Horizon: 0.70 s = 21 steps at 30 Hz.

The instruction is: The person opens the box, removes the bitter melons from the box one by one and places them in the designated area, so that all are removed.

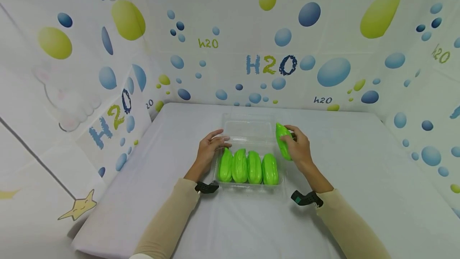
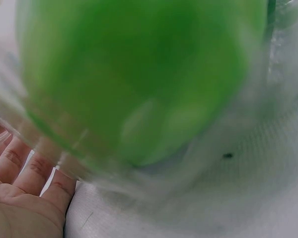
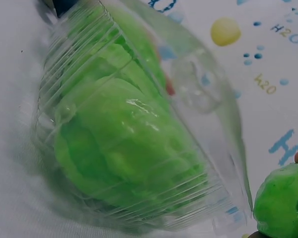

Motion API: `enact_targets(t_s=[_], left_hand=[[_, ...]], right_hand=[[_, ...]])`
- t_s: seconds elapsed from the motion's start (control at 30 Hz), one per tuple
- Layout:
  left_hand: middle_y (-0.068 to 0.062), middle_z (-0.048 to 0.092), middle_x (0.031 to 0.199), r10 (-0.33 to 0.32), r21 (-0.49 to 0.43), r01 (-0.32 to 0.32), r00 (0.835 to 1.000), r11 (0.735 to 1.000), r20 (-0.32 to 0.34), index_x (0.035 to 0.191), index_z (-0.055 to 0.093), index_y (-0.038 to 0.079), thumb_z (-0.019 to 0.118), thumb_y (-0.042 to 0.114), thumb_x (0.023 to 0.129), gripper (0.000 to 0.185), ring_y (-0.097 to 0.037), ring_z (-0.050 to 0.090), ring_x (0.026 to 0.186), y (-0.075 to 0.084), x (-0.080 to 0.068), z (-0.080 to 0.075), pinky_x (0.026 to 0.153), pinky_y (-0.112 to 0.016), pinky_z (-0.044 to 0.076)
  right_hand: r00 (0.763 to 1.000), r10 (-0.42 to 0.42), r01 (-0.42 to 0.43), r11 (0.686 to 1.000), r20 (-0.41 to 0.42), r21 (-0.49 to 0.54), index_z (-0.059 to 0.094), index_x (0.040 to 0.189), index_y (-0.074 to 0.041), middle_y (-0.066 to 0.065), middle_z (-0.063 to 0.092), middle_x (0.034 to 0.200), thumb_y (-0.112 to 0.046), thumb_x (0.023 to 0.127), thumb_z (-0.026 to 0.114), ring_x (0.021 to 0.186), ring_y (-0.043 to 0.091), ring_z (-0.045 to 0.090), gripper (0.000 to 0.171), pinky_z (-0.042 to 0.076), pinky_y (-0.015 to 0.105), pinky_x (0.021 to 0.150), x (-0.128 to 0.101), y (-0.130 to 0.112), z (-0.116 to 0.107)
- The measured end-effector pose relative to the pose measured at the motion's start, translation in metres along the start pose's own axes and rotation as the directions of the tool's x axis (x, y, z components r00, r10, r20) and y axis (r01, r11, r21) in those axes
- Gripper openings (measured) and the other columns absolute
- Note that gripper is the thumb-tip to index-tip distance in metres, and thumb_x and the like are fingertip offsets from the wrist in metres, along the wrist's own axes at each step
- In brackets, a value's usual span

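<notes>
The white table is the largest thing, boxed in at 9, 12 and 3 o'clock by curtain walls printed with bubbles; its near edge and both flanks lie bare, so the open room for moving is at 6, 3 and 9 o'clock of the work.

At its middle sits a clear plastic tray with its lid folded back toward 12 o'clock, which leaves the top open for loading. 4 green gourds lie in it side by side, long axes toward 12, filling the row wall to wall.

The left hand rests on the tray's 9 o'clock rim, fingers curled over the edge, apparently steadying the light tray. The right hand is clamped round a 5th green gourd, held tilted just outside the 3 o'clock rim, clear of the wall
</notes>
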<state>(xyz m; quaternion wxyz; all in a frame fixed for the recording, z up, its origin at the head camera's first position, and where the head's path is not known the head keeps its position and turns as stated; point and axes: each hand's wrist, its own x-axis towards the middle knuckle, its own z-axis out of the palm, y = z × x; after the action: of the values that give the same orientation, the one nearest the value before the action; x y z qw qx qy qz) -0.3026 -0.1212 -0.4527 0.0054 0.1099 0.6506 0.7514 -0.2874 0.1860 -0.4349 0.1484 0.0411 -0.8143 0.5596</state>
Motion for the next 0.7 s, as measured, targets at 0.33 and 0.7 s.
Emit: enact_targets(t_s=[0.33,0.7], left_hand=[[-0.026,0.058,0.122,0.006,-0.002,-0.006,1.000,1.000,-0.005,0.137,0.043,0.002,0.053,0.005,0.095,0.043,-0.044,0.059,0.104,-0.001,0.000,0.000,0.091,-0.045,0.048],[-0.028,0.055,0.124,0.006,0.005,-0.006,1.000,1.000,0.007,0.139,0.039,-0.002,0.052,0.005,0.096,0.046,-0.045,0.058,0.105,-0.001,0.001,0.000,0.091,-0.044,0.048]], right_hand=[[1.000,0.027,-0.027,1.000,-0.009,-0.013,0.053,0.130,-0.017,0.013,0.057,0.100,-0.026,0.092,0.054,0.085,0.025,0.055,0.039,0.051,0.034,0.064,0.001,0.006,-0.002],[0.999,0.040,-0.041,0.999,-0.029,-0.021,0.054,0.130,-0.017,0.013,0.057,0.100,-0.026,0.093,0.054,0.085,0.026,0.055,0.038,0.050,0.034,0.064,0.004,0.013,-0.003]])
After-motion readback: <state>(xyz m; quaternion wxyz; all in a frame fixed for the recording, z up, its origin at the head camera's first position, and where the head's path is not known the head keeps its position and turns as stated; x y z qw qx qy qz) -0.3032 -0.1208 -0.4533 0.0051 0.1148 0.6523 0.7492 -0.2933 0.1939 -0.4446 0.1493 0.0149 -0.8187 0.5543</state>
